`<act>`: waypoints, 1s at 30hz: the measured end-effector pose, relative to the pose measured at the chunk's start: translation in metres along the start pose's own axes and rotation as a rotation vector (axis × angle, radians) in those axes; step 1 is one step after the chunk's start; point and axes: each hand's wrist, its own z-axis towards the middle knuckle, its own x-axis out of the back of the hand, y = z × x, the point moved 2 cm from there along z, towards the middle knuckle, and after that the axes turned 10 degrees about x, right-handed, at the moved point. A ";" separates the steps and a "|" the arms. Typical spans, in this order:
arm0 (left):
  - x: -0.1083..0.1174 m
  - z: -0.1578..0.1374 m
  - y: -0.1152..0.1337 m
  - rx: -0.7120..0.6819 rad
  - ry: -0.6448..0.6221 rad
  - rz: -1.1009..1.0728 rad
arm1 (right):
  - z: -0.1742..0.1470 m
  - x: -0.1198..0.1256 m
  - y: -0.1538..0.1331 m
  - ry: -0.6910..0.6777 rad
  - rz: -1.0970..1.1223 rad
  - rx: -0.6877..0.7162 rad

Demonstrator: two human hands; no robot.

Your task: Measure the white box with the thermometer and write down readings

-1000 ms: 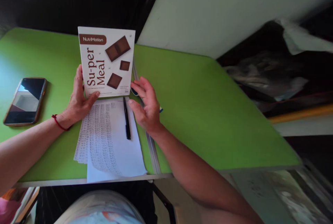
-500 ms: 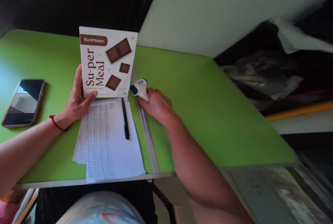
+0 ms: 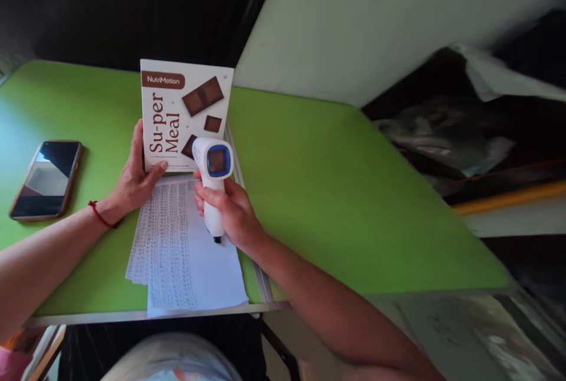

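Observation:
My left hand [image 3: 140,171] grips the lower left edge of a white box [image 3: 165,115] printed "Su-per Meal" with chocolate pieces, its thumb on the front face. The box stands tilted up, its front toward me. My right hand [image 3: 227,207] is wrapped round the handle of a white and blue infrared thermometer gun [image 3: 214,203], its screen toward me and its head overlapping the box's lower right part. Below lie sheets of paper [image 3: 194,275] covered in handwritten columns. Only the tip of a black pen [image 3: 217,240] shows beneath the thermometer.
On the left a smartphone [image 3: 46,179] in a brown case lies on the green table [image 3: 336,204]. A metal seam [image 3: 264,283] runs across the tabletop. A dark panel stands behind, and a shelf with plastic bags [image 3: 446,130] is at the right.
My right hand has moved left and turned the thermometer upright, from beside the box to in front of its lower corner, now covering most of the pen. My left hand still holds the box.

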 end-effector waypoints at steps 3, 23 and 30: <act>0.000 -0.001 -0.002 0.000 0.005 0.013 | 0.004 0.002 0.009 0.014 0.007 -0.039; 0.001 0.001 -0.005 0.042 -0.020 0.017 | 0.008 -0.008 0.013 0.017 0.090 -0.096; 0.002 0.002 -0.004 0.038 -0.009 -0.007 | 0.008 -0.008 0.016 0.031 0.054 -0.078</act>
